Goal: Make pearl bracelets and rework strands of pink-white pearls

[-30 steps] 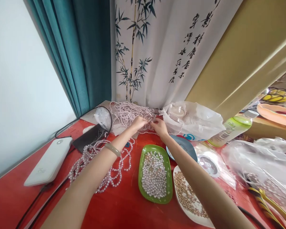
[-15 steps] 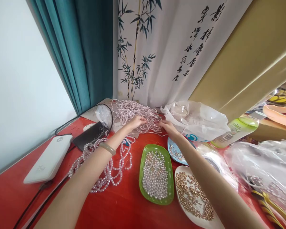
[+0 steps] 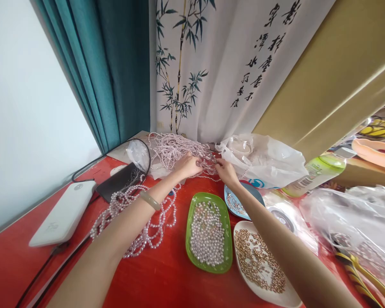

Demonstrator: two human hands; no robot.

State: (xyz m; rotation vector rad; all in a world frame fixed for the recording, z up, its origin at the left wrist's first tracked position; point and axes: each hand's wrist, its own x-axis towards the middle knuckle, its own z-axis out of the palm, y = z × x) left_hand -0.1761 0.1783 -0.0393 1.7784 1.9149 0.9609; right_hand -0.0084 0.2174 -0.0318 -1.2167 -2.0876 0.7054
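A heap of pink pearl bead strands (image 3: 170, 145) lies at the back of the red table. My left hand (image 3: 188, 165), with a pale bangle (image 3: 150, 200) on its forearm, is closed in a pinch at the heap's right front. Close to its right, my right hand (image 3: 226, 171) also pinches at the strands' right end. Strands run around the fingertips of both hands; the exact bit held is too small to make out. In front of the hands stands a green tray (image 3: 192, 199) of loose pearl beads. More pearl strands (image 3: 131, 201) lie partly behind my left forearm.
On the right are a white plate of gold beads (image 3: 259, 261), a blue plate (image 3: 256, 193), a white plastic bag (image 3: 269, 160), a green-labelled bottle (image 3: 324, 171) and yellow-handled pliers (image 3: 356, 273). A white power bank (image 3: 62, 214), a black phone-like slab (image 3: 118, 182) and cables lie left.
My left hand has shifted right and slightly nearer, closer to my right hand. My right hand stays at about the same place. The view has tilted a little.
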